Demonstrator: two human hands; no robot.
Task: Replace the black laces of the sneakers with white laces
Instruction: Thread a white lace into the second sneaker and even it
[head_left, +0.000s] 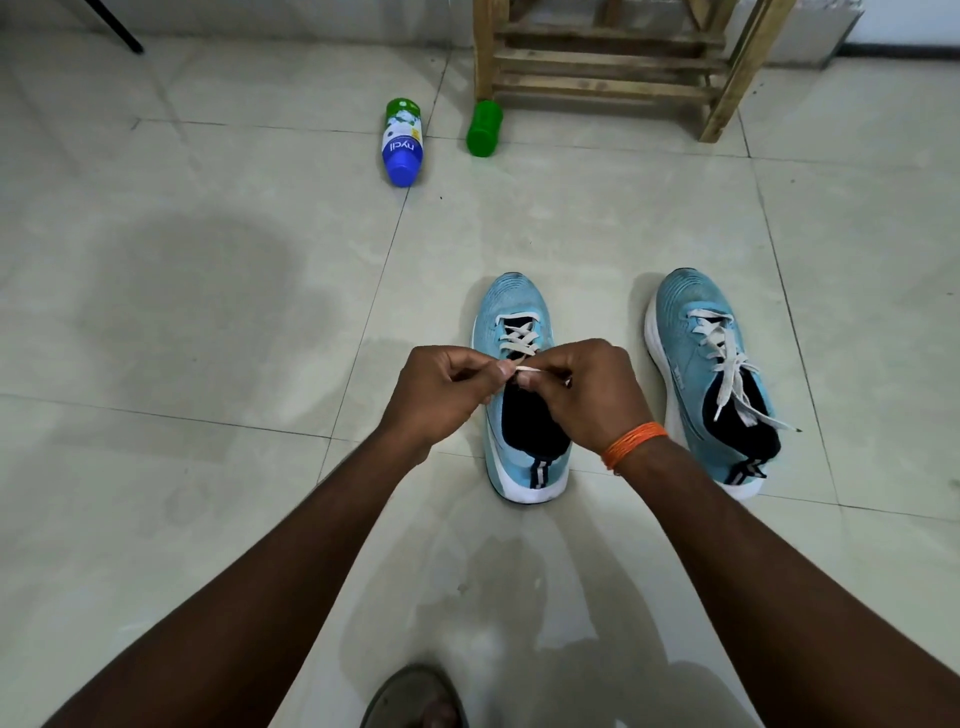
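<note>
Floor tiles (208, 312); left grip (441, 395) and right grip (587, 395) pinch white lace (527, 369) between them, over sneaker (511, 304).

Upper centre, a blue-and-green bottle (401, 143) (labelled "nycil") lies on the tiled floor (208, 312) near a green container (484, 128), just beside a wooden rack (613, 62); a sandal (410, 696) shows bottom centre.

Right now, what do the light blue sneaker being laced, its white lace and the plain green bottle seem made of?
Light blue sneaker: matte knitted fabric upper, ribbed at the toe. White lace: flat woven textile, matte, fibre unclear. Plain green bottle: probably plastic, smooth with slight sheen.
</note>
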